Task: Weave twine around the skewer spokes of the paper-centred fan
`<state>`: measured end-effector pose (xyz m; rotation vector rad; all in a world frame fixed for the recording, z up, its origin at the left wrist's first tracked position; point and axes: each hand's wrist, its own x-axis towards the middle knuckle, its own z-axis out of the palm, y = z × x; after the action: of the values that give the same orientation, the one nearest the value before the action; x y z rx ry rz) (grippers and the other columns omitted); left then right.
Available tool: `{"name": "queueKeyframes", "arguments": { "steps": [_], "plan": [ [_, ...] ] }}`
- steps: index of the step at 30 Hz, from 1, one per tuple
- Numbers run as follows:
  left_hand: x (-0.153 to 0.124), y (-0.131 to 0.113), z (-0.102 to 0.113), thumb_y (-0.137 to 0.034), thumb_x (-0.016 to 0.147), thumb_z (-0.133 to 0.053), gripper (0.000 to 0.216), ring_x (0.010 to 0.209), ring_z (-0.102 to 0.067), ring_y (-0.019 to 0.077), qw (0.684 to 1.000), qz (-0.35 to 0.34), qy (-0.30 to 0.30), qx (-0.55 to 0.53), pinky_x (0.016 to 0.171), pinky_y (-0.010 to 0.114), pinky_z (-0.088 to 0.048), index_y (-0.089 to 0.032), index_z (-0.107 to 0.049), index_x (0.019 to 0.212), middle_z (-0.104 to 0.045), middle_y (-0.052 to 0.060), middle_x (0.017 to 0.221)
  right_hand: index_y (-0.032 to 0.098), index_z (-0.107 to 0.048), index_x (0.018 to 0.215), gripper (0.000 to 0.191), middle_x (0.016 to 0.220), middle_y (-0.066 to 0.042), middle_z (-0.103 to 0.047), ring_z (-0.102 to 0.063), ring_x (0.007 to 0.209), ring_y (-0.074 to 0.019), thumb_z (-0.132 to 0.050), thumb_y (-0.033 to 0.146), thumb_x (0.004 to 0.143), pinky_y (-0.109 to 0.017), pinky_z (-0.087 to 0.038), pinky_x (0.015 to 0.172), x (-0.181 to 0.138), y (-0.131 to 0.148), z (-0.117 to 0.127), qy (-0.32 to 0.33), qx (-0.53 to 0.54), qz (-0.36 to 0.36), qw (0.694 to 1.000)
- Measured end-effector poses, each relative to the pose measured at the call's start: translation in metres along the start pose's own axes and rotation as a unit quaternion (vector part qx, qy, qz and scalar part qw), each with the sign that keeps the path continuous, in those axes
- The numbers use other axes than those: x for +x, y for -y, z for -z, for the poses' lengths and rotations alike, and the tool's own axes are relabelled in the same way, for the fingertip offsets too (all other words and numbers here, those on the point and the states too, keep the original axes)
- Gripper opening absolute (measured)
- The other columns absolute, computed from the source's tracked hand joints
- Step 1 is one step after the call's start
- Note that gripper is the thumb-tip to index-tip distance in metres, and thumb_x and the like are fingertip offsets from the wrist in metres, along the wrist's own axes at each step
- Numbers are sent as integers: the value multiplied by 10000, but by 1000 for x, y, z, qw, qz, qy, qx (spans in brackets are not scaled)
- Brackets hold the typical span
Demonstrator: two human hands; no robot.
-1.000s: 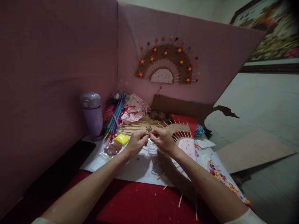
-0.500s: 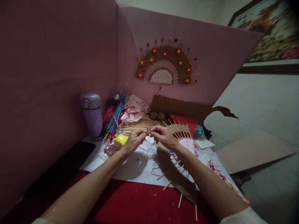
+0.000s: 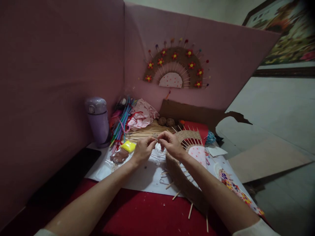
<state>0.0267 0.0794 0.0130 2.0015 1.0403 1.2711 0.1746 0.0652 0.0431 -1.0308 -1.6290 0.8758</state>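
My left hand [image 3: 144,150] and my right hand [image 3: 171,144] meet fingertip to fingertip above the white sheet [image 3: 137,178]. Both pinch at the same spot; whatever lies between the fingers is too small to make out. Below my right hand and forearm curves a twine-wrapped arch [image 3: 180,178] with thin wooden sticks poking out along its edge. Behind it lies a second twine-covered arch [image 3: 188,134] with sticks and a pink dotted half-circle [image 3: 198,154]. To the left of my left hand are a yellow packet [image 3: 128,146] and a brown packet [image 3: 119,156].
A purple bottle [image 3: 97,123] stands at the left, near pipe cleaners [image 3: 121,123] and pink dotted cloth [image 3: 142,114]. Thin sticks [image 3: 140,134] and twine balls [image 3: 169,122] lie behind my hands. A decorated arch [image 3: 174,55] hangs on the pink board. Felt flowers [image 3: 238,190] lie at right.
A small blue bit visible between my fingertips earlier is now hidden. My hands stay nearly in place, pinched close together. The view has shifted slightly.
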Motion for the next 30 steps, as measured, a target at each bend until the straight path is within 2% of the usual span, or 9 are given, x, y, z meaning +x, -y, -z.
{"name": "queueKeyframes", "arguments": {
  "steps": [4, 10, 12, 16, 18, 20, 23, 27, 30],
  "plan": [
    [1, 4, -5, -289, 823, -484, 219, 533, -500, 99, 997, 23, 10, -69, 525, 206, -367, -144, -619, 728, -577, -3, 596, 182, -500, 753, 208, 618, 43, -530, -513, 495, -90, -634, 307, 654, -226, -453, 441, 1, -3, -2, 8, 52, -31, 998],
    [0, 2, -3, -249, 802, -497, 194, 510, -487, 95, 999, 33, -10, -29, 514, 205, -358, -154, -612, 677, -558, -17, 555, 164, -567, 686, 154, 576, 20, -531, -490, 438, -102, -566, 317, 705, -247, -433, 407, 0, -4, -2, -50, -75, -40, 995],
    [0, -1, -1, -232, 791, -513, 162, 545, -495, 102, 999, 27, -36, -15, 539, 212, -367, -155, -603, 681, -561, -11, 583, 163, -605, 676, 116, 584, 4, -557, -499, 468, -112, -560, 262, 716, -252, -431, 444, -3, -1, -3, -61, -107, -28, 992],
    [0, -4, 1, -215, 780, -549, 109, 657, -526, 115, 991, -43, -124, 19, 605, 226, -406, -150, -612, 842, -601, 33, 798, 176, -643, 627, 95, 656, -29, -633, -546, 623, -145, -583, 139, 690, -278, -428, 614, -8, 8, -5, -80, -177, 13, 981],
    [0, -3, 0, -206, 784, -548, 121, 624, -530, 108, 994, -44, -101, 3, 585, 222, -409, -153, -625, 861, -610, 28, 780, 178, -657, 651, 100, 665, -29, -646, -554, 637, -146, -585, 126, 696, -274, -413, 627, -9, 10, -7, -71, -217, 36, 973],
    [1, 1, -1, -185, 780, -543, 101, 565, -524, 103, 997, -17, -70, -19, 552, 214, -402, -157, -636, 807, -601, 3, 669, 176, -660, 681, 94, 643, -22, -641, -550, 604, -138, -579, 157, 724, -259, -401, 589, -9, 10, -8, -58, -243, 49, 967],
    [3, 5, -1, -173, 778, -533, 95, 562, -529, 108, 997, 4, -73, -27, 545, 211, -398, -159, -623, 750, -579, -11, 602, 170, -633, 649, 132, 591, -8, -614, -534, 562, -127, -566, 211, 755, -240, -384, 546, -8, 9, -8, -59, -256, 53, 963],
    [1, 1, 2, -212, 797, -525, 94, 668, -547, 126, 991, -42, -122, 27, 616, 224, -407, -161, -588, 749, -596, 16, 705, 162, -617, 621, 147, 584, -10, -608, -527, 559, -123, -545, 158, 749, -236, -373, 553, -9, 8, -5, -76, -292, 64, 951],
    [-3, -5, 3, -274, 815, -523, 145, 633, -549, 128, 992, -49, -72, 89, 597, 226, -385, -172, -590, 738, -606, 13, 673, 161, -619, 628, 138, 597, -16, -610, -517, 569, -126, -540, 116, 733, -240, -359, 564, -11, 10, -4, -80, -311, 73, 944]
  ]
}}
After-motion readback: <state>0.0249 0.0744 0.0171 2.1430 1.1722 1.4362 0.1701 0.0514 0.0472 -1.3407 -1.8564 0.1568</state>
